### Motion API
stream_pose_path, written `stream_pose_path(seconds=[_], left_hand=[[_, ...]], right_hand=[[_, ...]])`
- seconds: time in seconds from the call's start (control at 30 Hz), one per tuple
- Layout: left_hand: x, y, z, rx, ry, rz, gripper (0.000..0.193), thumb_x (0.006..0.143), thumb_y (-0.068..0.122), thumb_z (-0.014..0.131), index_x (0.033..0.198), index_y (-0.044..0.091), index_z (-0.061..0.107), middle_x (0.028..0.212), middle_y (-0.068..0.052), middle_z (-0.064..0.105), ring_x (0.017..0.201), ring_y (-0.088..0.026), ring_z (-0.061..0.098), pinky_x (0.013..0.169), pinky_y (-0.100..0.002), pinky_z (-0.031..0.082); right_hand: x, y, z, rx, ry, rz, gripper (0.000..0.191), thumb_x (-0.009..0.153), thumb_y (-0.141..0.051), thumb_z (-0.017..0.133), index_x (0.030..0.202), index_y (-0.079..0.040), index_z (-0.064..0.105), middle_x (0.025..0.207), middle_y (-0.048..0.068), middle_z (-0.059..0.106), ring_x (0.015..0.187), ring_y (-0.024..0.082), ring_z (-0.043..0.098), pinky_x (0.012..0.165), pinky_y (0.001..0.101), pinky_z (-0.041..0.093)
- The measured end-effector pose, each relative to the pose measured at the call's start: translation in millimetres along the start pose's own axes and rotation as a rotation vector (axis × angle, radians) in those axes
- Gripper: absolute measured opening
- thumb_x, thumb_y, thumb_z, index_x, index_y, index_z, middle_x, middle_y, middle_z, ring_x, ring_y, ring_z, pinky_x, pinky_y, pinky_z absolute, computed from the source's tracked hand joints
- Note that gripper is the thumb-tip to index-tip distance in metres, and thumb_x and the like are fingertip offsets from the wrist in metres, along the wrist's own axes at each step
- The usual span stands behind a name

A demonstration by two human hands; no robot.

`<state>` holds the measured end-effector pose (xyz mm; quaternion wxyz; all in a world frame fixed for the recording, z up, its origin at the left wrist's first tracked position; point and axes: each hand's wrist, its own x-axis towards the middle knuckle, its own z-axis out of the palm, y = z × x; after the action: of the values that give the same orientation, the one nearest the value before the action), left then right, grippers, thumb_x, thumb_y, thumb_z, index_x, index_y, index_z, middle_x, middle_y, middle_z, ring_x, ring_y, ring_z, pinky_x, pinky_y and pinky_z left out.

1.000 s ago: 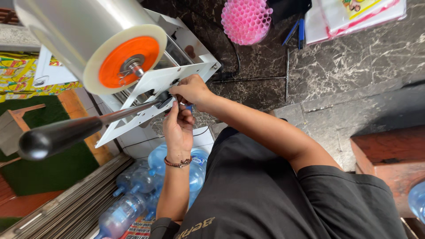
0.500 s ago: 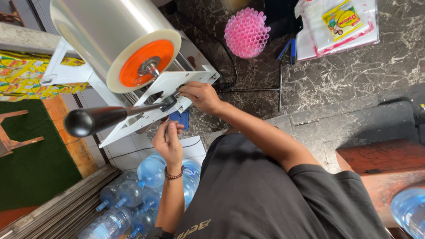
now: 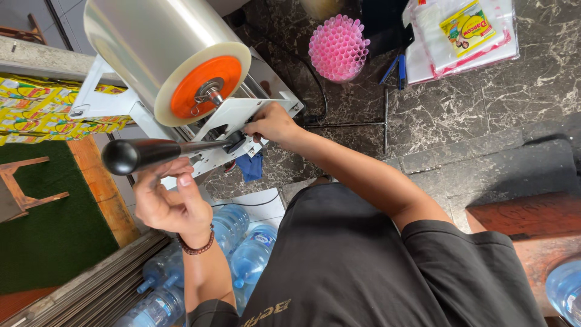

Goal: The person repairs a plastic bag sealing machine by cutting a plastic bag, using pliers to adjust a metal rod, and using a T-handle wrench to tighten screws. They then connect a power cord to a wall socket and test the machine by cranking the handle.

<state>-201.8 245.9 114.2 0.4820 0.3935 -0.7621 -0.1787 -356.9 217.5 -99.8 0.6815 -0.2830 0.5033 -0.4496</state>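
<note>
A cup-sealing machine [image 3: 239,118] with a white side plate stands on the dark marble counter [image 3: 460,115]. It carries a big roll of clear film [image 3: 151,48] with an orange hub. A steel lever with a black knob [image 3: 124,155] sticks out toward me. My right hand [image 3: 272,124] reaches across, its fingers closed on the dark pivot end of the lever at the side plate. My left hand [image 3: 172,203], with a beaded bracelet at the wrist, hovers just below the knob. Its fingers are loosely curled and I see nothing in them.
A bunch of pink straws [image 3: 339,47], a plastic packet with a yellow label [image 3: 463,33] and blue pens [image 3: 396,66] lie at the back. A blue cloth [image 3: 251,166] hangs under the machine. Large water bottles [image 3: 245,254] lie below. Yellow cartons [image 3: 36,106] sit left.
My left hand has dropped from beside my right hand at the machine down to just below the lever knob. My right hand has stayed on the pivot. The view has shifted closer.
</note>
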Motion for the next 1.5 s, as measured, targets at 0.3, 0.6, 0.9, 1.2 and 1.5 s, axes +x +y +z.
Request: stream_pose_path(seconds=[0.3, 0.6, 0.9, 1.2, 1.5], left_hand=[[-34.0, -17.6, 14.9, -0.089, -0.045, -0.138, 0.022, 0.105, 0.009, 0.065, 0.119, -0.007, 0.059, 0.093, -0.016, 0.070, 0.084, -0.020, 0.069, 0.076, -0.028, 0.057], [-55.0, -37.9, 9.4, 0.028, -0.121, -0.265, 0.016, 0.103, 0.004, 0.064, 0.115, -0.006, 0.062, 0.090, -0.012, 0.073, 0.077, -0.014, 0.067, 0.080, -0.026, 0.054], [-83.0, -70.6, 11.8, 0.055, -0.197, -0.476, 0.014, 0.103, 0.008, 0.065, 0.105, -0.005, 0.067, 0.088, -0.011, 0.074, 0.075, -0.016, 0.069, 0.071, -0.025, 0.053], [-107.5, -126.2, 42.1, -0.979, -0.134, -1.159, 0.057, 0.104, 0.045, 0.049, 0.131, -0.004, 0.059, 0.127, -0.019, 0.067, 0.105, -0.023, 0.065, 0.094, -0.037, 0.052], [-105.4, -138.0, 43.7, -1.014, -0.088, -1.212, 0.060, 0.106, 0.049, 0.051, 0.130, -0.005, 0.058, 0.124, -0.017, 0.067, 0.106, -0.023, 0.062, 0.096, -0.038, 0.050]], right_hand=[[-3.3, 1.9, 2.8, -0.475, 0.149, -0.834, 0.015, 0.086, -0.012, 0.079, 0.092, 0.001, 0.079, 0.078, 0.013, 0.073, 0.068, 0.024, 0.071, 0.062, 0.0347, 0.056], [-5.6, 3.7, 1.7, -0.130, 0.105, -0.394, 0.016, 0.091, -0.015, 0.075, 0.089, 0.000, 0.079, 0.068, 0.006, 0.073, 0.058, 0.009, 0.064, 0.052, 0.0271, 0.050], [-3.7, 3.2, 0.3, -0.011, 0.003, 0.005, 0.019, 0.081, -0.011, 0.079, 0.078, 0.008, 0.078, 0.062, 0.010, 0.071, 0.049, 0.012, 0.059, 0.046, 0.0285, 0.043], [-4.3, 3.9, -1.2, -0.533, 0.263, -0.953, 0.013, 0.090, -0.012, 0.077, 0.100, -0.003, 0.077, 0.087, 0.013, 0.073, 0.074, 0.029, 0.071, 0.064, 0.0359, 0.056], [-2.6, 2.1, -2.9, -0.237, 0.057, -0.458, 0.014, 0.090, -0.013, 0.076, 0.090, 0.001, 0.079, 0.070, 0.008, 0.074, 0.061, 0.012, 0.068, 0.055, 0.0280, 0.053]])
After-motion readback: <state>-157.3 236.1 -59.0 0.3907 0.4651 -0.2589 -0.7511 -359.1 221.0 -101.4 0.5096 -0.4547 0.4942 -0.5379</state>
